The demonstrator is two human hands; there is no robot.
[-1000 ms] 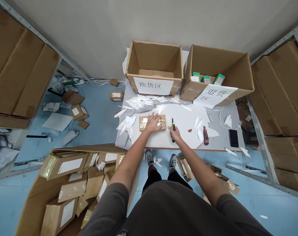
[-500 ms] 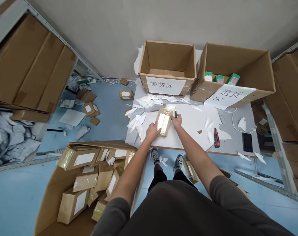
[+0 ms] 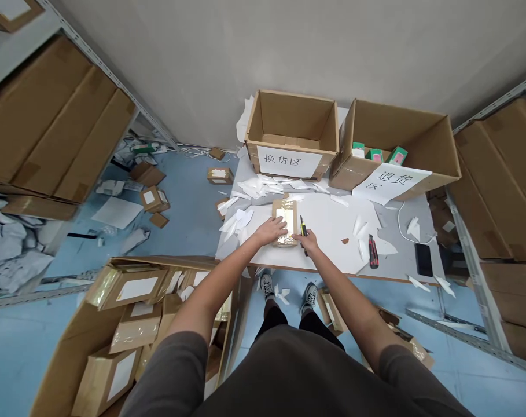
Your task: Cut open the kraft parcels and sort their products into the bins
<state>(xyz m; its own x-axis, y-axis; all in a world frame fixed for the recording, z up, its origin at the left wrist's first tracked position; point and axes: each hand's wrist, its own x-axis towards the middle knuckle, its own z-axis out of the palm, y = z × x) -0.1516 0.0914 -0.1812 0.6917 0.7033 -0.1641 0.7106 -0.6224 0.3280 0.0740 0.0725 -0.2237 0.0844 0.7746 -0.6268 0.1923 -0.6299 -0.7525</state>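
Note:
A small brown cardboard box (image 3: 285, 208) with clear tape and a white label lies on the table, near its front edge. My left hand (image 3: 271, 230) rests flat on the box's left and lower part, fingers stretched out. Closed around a yellow-and-black utility knife (image 3: 303, 227) is my right hand (image 3: 308, 241), at the box's lower right corner. The knife points away from me, beside the box; whether its blade is out is too small to tell. A second, red-and-black utility knife (image 3: 372, 252) lies farther right.
Two open cartons with handwritten signs, the left one (image 3: 291, 124) and the right one (image 3: 401, 130), stand at the back; the right holds green-and-white small boxes. Paper scraps (image 3: 263, 185) and a phone (image 3: 423, 259) lie on the table (image 3: 323, 208). A large carton (image 3: 67, 341) of parcels stands left.
The box has turned straighter. My left hand has gone from gripping its side to lying on top. My right hand has moved down toward its lower right corner with the knife.

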